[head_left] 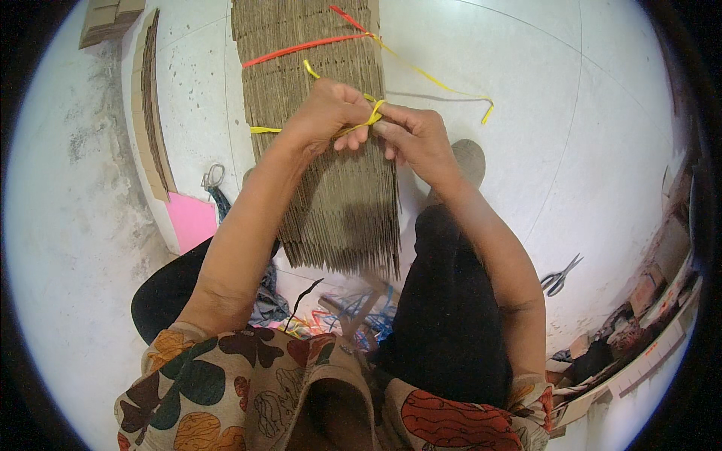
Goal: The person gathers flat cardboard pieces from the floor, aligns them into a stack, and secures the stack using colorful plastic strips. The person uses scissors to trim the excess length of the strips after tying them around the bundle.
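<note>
Brown corrugated cardboard sheets, stacked on edge into a thick bundle (331,173), fill the upper centre of the frame and run from the top edge down toward the person's lap. A yellow plastic strap (368,116) crosses the bundle about a third of the way down; its loose tail sweeps out over the pale floor (587,150) toward the upper right. Higher up, a red strap (301,49) already circles the same bundle at a slight slant.

Both hands meet on top of the bundle, just above the frame's centre. The left hand (327,113) is curled, its fingers pinching the yellow strap where it bunches into a knot. The right hand (414,135) is closed as well, thumb and fingers gripping the strap from the other side, so the two hands touch at the knot.

Along the left of the frame a second stack of flat cardboard (150,105) leans on edge, with a pink sheet (192,218) lying at its lower end and a small pair of scissors (213,177) just beside it. Another pair of scissors (560,274) lies on the floor at the right, well apart from the hands. Tangled coloured straps (353,316) lie near the person's knees at lower centre.
</note>
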### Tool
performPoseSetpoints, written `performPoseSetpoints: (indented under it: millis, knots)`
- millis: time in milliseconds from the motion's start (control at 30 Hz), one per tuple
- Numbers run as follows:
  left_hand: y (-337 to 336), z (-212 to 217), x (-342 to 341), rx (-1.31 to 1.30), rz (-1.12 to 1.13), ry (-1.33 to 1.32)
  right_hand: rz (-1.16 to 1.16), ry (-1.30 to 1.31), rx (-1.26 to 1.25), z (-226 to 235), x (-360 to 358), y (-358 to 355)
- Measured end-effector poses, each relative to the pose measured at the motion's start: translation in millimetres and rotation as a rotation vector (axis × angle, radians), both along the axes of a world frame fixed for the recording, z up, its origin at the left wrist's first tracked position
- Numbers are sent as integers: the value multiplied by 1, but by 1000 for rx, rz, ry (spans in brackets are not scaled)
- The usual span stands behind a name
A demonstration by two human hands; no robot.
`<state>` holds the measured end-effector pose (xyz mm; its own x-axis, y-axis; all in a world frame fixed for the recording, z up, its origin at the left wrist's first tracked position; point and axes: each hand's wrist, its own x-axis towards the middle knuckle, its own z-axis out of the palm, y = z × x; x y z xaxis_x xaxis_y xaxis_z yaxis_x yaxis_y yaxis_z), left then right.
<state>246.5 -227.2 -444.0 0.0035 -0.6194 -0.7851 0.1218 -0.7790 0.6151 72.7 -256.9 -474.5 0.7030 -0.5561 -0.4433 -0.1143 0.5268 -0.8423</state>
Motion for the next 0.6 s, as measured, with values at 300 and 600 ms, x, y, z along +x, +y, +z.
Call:
performPoseSetpoints:
  millis: [300, 600]
  knots:
    - [19, -4, 17, -506, -515, -592, 102, 250, -627, -22, -14, -9]
    - [41, 2, 24, -440, -234, -419, -186, -77, 254, -62, -13, -8]
